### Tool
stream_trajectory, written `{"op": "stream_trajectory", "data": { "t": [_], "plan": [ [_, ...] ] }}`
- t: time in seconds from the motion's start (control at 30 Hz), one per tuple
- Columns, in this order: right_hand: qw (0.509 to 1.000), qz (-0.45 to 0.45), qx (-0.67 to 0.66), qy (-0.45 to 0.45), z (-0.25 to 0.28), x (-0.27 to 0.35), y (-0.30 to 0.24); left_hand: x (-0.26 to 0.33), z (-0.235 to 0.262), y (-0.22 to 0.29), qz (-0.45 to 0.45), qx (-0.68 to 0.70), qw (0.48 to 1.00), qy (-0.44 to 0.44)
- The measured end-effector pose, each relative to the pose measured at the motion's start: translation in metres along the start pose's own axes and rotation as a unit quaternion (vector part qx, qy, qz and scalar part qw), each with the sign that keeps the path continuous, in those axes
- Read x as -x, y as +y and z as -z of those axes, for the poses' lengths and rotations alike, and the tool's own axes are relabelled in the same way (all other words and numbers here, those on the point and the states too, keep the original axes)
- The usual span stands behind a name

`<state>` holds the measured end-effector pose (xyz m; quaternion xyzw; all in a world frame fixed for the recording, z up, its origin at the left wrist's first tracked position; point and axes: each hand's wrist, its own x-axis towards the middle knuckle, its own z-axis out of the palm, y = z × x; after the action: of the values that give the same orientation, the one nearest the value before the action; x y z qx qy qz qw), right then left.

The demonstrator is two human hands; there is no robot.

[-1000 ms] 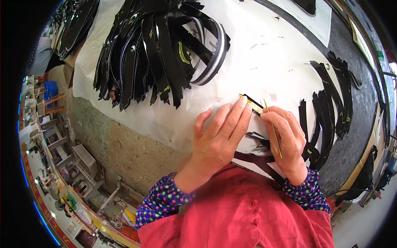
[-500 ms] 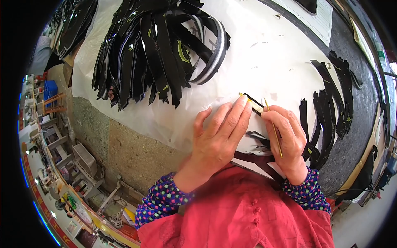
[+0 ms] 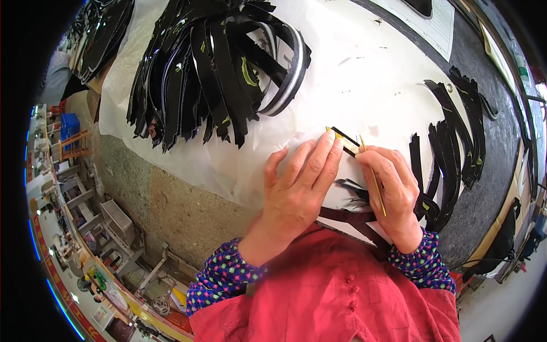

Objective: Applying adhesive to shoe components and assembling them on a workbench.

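Note:
My left hand [image 3: 296, 188] lies with its fingers stretched out, the fingertips pressing on a small black strip [image 3: 343, 137] with yellow bits and a pale middle. In my right hand [image 3: 392, 185], closed in a pinch, is a thin yellow stick [image 3: 376, 183] that slants past the fingers. Those right fingertips touch the near right end of the strip. Under and beside my right wrist, a dark band [image 3: 348, 215] and some frayed black ends [image 3: 353, 188] lie on the white sheet [image 3: 364, 68].
A large heap of black strips [image 3: 211, 74] with yellow patches lies at the far left. More black strips [image 3: 447, 157] lie to the right. Printed paper [image 3: 436, 31] rests on the dark tabletop [image 3: 493, 137]. Shelving and clutter [image 3: 119, 225] stand lower left.
Both hands and the small strip have shifted very slightly left in the picture, as has the rest of the tabletop. Their grips look the same.

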<state>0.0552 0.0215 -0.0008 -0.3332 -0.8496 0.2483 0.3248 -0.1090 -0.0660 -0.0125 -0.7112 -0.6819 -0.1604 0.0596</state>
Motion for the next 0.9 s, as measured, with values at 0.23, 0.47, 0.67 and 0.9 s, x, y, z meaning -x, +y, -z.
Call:
{"op": "stream_trajectory", "data": {
  "t": [0.23, 0.47, 0.67, 0.9],
  "plan": [
    [1.0, 0.005, 0.002, 0.005, 0.0, -0.001, -0.001, 0.0, 0.001, -0.001, -0.002, 0.008, 1.0, -0.004],
    [1.0, 0.004, 0.004, 0.005, -0.001, -0.001, -0.001, 0.0, 0.001, -0.001, 0.002, 0.008, 1.0, -0.005],
    [1.0, 0.007, 0.003, 0.004, 0.001, 0.0, 0.0, -0.001, 0.001, -0.001, 0.003, 0.015, 1.0, -0.004],
    [0.999, 0.007, 0.035, -0.017, 0.012, 0.005, -0.003, -0.002, 0.003, -0.001, 0.006, 0.033, 0.999, -0.015]
  ]
}}
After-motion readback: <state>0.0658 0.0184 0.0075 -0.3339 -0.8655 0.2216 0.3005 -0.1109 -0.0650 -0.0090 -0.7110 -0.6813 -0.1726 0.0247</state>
